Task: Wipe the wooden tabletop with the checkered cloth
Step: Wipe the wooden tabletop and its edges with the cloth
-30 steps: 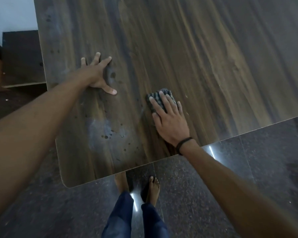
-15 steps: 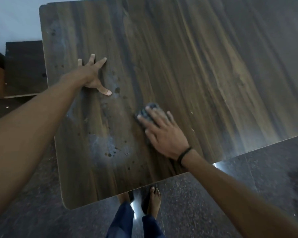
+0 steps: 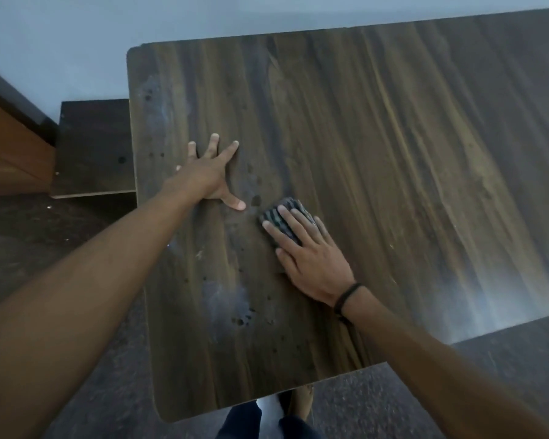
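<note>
The right hand (image 3: 311,258) has swept the checkered cloth (image 3: 278,217) up and leftward over the wooden tabletop (image 3: 393,153) since half a second back, closing on the left thumb. The left hand (image 3: 208,177) stays planted. The right hand lies flat on the cloth, fingers straight and pressing down, with fabric peeking out past the fingertips. The left hand is spread wide, palm down, just left of the cloth, and a dark spot (image 3: 256,200) lies between thumb and cloth. The table's left edge runs near the left hand, and the near edge is well behind the right wrist. Broad wood stretches rightward and on to the far edge by the wall (image 3: 76,42).
</note>
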The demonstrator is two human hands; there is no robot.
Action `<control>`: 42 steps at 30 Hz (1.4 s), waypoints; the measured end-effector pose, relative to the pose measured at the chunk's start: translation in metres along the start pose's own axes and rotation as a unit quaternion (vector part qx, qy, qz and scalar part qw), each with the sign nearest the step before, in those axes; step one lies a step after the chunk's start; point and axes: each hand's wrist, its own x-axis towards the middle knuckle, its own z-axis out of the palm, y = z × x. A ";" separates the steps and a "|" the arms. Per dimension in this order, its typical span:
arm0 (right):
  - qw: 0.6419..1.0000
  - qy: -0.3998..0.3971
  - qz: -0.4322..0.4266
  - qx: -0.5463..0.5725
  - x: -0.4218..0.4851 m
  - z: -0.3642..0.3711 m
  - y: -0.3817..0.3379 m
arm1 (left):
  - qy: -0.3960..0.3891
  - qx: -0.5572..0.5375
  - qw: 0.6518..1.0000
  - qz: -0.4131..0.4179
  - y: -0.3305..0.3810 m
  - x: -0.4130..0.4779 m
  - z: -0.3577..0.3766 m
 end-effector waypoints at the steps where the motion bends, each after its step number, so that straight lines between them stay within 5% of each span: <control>1: 1.000 0.001 -0.024 -0.005 0.000 -0.002 0.009 | 0.000 0.003 1.000 0.002 0.000 0.000 0.000; 5: 0.983 0.060 0.168 0.035 0.046 -0.019 0.032 | -0.005 0.001 1.000 0.010 0.001 0.003 -0.003; 10: 0.999 0.025 -0.027 -0.010 0.017 -0.009 0.015 | -0.012 0.016 1.000 0.006 -0.002 0.011 -0.011; 14: 0.986 0.069 0.151 0.030 0.072 -0.022 0.035 | -0.001 -0.006 1.000 -0.011 -0.012 0.034 -0.040; 18: 0.999 0.022 -0.046 -0.009 0.057 -0.013 0.027 | 0.010 -0.018 0.999 -0.028 -0.019 0.059 -0.065; 23: 0.990 0.053 0.128 0.041 0.123 -0.039 0.063 | -0.006 -0.039 0.999 -0.028 -0.023 0.067 -0.066; 27: 0.998 0.010 -0.055 0.011 0.108 -0.033 0.055 | -0.003 -0.027 0.999 -0.026 -0.026 0.068 -0.064; 31: 0.989 0.052 0.126 0.057 0.170 -0.054 0.075 | -0.014 -0.019 0.999 -0.028 -0.023 0.077 -0.069; 36: 0.999 0.038 -0.028 0.015 0.156 -0.043 0.057 | -0.002 -0.017 1.000 -0.021 -0.022 0.100 -0.099; 40: 0.985 0.069 0.150 0.057 0.209 -0.060 0.072 | 0.014 -0.020 0.999 -0.032 -0.029 0.122 -0.131; 42: 0.994 0.054 0.083 0.039 0.205 -0.052 0.049 | 0.008 -0.021 0.999 -0.039 -0.035 0.131 -0.140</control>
